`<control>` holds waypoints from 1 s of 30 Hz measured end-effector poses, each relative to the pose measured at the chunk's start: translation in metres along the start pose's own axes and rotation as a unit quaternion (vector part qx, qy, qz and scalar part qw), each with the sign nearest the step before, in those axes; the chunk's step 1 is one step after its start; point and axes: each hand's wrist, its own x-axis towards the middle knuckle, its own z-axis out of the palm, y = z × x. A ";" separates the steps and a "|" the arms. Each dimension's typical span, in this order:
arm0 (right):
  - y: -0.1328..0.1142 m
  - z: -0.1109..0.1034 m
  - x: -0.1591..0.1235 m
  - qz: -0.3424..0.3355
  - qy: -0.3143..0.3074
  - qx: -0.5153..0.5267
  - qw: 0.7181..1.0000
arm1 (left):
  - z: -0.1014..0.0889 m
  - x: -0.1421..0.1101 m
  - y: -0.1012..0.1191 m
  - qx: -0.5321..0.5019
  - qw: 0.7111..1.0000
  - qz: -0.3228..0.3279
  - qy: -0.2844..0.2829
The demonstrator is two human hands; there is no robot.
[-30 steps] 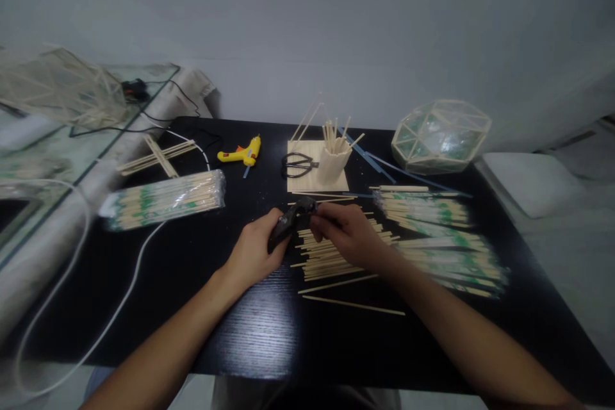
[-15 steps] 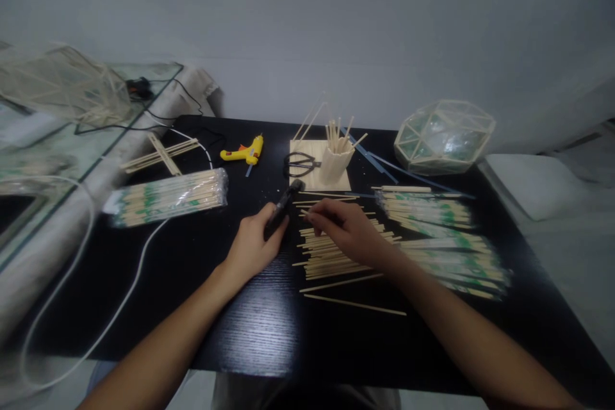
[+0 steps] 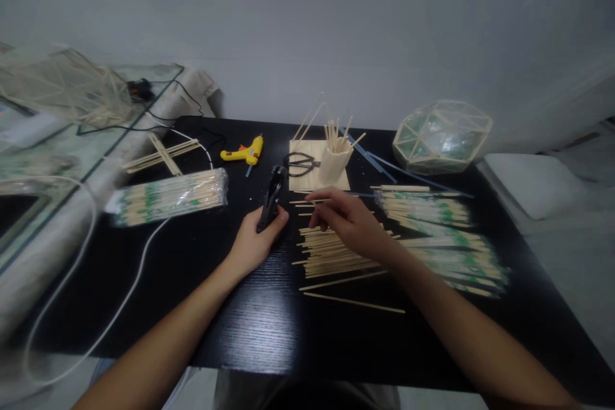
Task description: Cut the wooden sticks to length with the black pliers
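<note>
My left hand [image 3: 257, 240] is wrapped round a black plier-like hand tool [image 3: 272, 195], whose head points away from me; its exact kind is unclear. Over the far left part of a loose pile of thin wooden sticks [image 3: 331, 255], my right hand [image 3: 348, 218] hovers with fingers bent and tips apart. I see nothing held in it. Just beyond lies a pale wooden board [image 3: 307, 184] with a cup made of sticks [image 3: 333, 166], which holds several upright sticks [image 3: 336, 134]. Black-handled scissors [image 3: 300, 164] rest on the board beside the cup.
A yellow glue gun [image 3: 244, 152] lies at the back. Packs of wrapped sticks lie left [image 3: 168, 197] and right [image 3: 451, 253]. A faceted stick-framed form [image 3: 442, 138] stands back right. A white cable [image 3: 139, 269] loops over the table's left side.
The black tool has turned more upright in my left hand, which has shifted slightly left. My right hand's fingertips have parted from their earlier pinch near the ends of the sticks.
</note>
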 end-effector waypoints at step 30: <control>0.024 -0.012 0.008 -0.089 -0.048 -0.348 0.932 | 0.002 0.000 0.013 -0.111 0.993 -0.019 0.043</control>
